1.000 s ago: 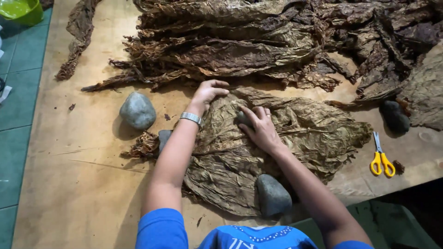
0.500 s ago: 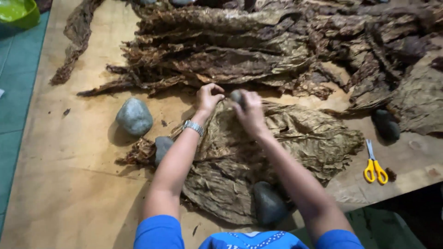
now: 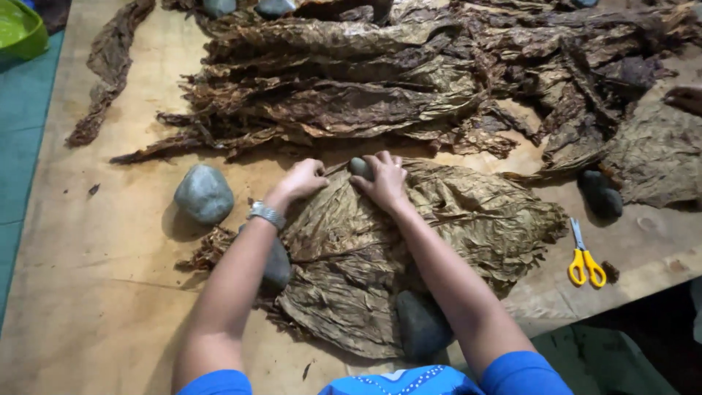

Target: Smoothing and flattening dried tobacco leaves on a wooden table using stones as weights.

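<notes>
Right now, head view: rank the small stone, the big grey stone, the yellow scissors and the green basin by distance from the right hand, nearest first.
1. Small stone: under the right hand fingertips, on the spread leaf.
2. Big grey stone: on the bare table, left of both hands.
3. Yellow scissors: right side, near the table edge.
4. Green basin: far top-left corner, off the table.

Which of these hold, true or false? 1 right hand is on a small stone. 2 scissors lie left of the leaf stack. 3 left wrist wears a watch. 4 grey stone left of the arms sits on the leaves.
1. True: the right hand grips a small stone atop the flattened leaf stack.
2. False: the yellow scissors lie right of it.
3. True: a wristwatch sits behind the left hand.
4. False: the grey stone rests on the bare table.
</notes>
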